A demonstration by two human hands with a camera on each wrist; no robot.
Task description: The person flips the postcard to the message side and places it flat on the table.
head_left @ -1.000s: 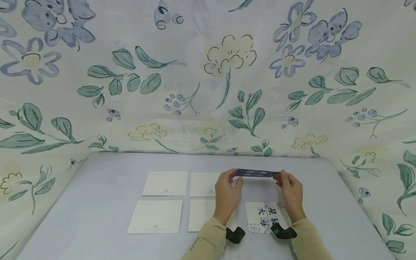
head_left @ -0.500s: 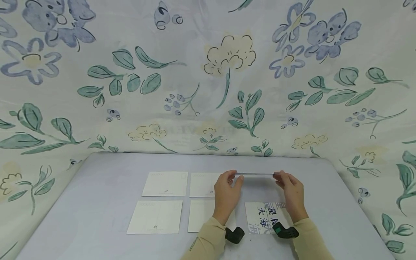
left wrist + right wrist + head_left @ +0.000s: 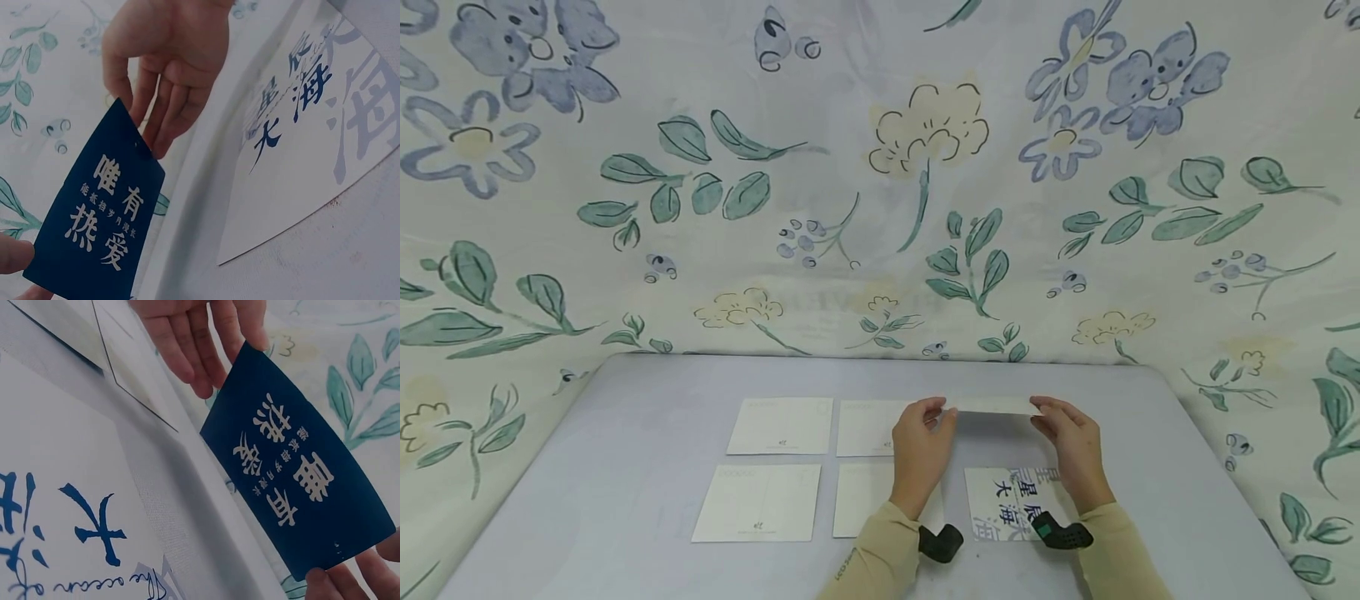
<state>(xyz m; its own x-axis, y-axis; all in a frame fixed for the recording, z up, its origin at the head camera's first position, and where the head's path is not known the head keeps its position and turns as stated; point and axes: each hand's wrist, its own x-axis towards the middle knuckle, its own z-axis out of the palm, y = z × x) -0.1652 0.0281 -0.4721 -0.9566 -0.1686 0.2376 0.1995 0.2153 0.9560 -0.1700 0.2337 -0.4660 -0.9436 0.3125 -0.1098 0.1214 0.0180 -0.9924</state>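
Between both hands a postcard (image 3: 996,406) is held up above the table, its pale back showing in the head view. Its dark blue face with light lettering appears on the postcard (image 3: 100,206) in the left wrist view. My left hand (image 3: 919,454) pinches one short end, and my right hand (image 3: 1075,450) pinches the other. Below them lies a white postcard (image 3: 1000,500) with blue characters, partly covered by the right wrist's band. Two blank-faced cards, a card (image 3: 865,425) and a card (image 3: 861,500), are partly hidden behind the left hand and arm.
Farther left on the white table (image 3: 625,467) lie two more pale cards, a rear card (image 3: 781,425) and a front card (image 3: 757,502). A floral cloth (image 3: 850,167) hangs behind the table's back edge.
The held postcard has turned over in the hands: its dark blue face showed in the head view, then its thin edge, and now its pale back. The hands stay nearly in place.
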